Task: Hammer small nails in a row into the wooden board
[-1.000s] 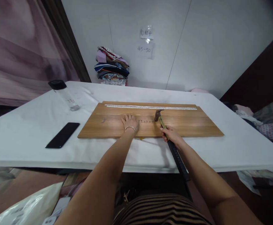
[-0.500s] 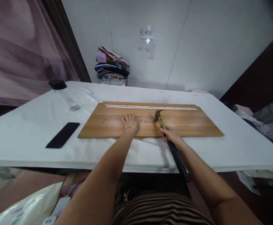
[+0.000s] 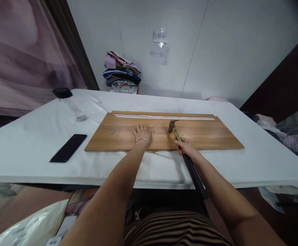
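Observation:
A wooden board [image 3: 210, 136] lies flat on the white table. My left hand [image 3: 142, 134] rests on it with the palm down and fingers spread. My right hand [image 3: 186, 147] is closed around the upper handle of a claw hammer [image 3: 175, 131], whose black grip slants back toward me. The hammer's head is at the right end of a row of small nails [image 3: 158, 133] in the board; whether it touches one I cannot tell. A few loose nails [image 3: 112, 132] lie on the board's left part. Two white strips [image 3: 164, 118] run along its far side.
On the white table [image 3: 31, 147], a black phone [image 3: 69, 147] lies left of the board, and a clear bottle with a black lid [image 3: 72, 104] is behind it. Folded clothes [image 3: 122, 73] are stacked by the wall. A plastic bag [image 3: 33, 225] is below the near edge.

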`<state>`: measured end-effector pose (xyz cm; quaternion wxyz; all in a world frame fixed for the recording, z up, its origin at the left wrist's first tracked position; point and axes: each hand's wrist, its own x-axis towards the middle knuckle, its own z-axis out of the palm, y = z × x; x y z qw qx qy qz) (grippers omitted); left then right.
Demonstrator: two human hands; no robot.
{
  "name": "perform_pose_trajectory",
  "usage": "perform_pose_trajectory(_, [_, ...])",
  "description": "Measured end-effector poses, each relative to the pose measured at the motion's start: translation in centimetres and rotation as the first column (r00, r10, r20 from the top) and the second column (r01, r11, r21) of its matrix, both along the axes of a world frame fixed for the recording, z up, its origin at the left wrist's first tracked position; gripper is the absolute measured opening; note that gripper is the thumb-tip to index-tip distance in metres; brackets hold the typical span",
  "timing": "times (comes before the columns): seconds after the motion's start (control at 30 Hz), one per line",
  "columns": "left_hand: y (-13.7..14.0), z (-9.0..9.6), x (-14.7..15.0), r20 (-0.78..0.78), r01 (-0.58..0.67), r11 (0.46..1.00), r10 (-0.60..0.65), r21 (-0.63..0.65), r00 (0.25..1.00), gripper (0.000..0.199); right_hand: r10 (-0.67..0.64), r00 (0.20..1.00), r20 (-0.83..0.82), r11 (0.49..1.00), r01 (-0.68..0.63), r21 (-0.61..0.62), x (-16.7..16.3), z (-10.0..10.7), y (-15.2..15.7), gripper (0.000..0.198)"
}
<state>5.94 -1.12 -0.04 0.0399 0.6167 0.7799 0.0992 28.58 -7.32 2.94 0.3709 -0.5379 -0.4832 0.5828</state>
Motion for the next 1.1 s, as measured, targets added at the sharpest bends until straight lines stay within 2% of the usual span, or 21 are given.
perform_pose_trajectory(0.63, [0.11, -0.31, -0.08, -0.011, -0.002, 1.0, 0.002, 0.014, 1.0, 0.056, 0.047, 0.999, 0.016, 0.998, -0.047, 0.031, 0.21, -0.44, 0.2, 0.034])
perform_pose_trajectory(1.1, [-0.18, 0.27, -0.03, 0.0, -0.001, 1.0, 0.001, -0.015, 1.0, 0.056, 0.023, 1.0, 0.019, 0.999, -0.023, 0.03, 0.15, -0.38, 0.38, 0.036])
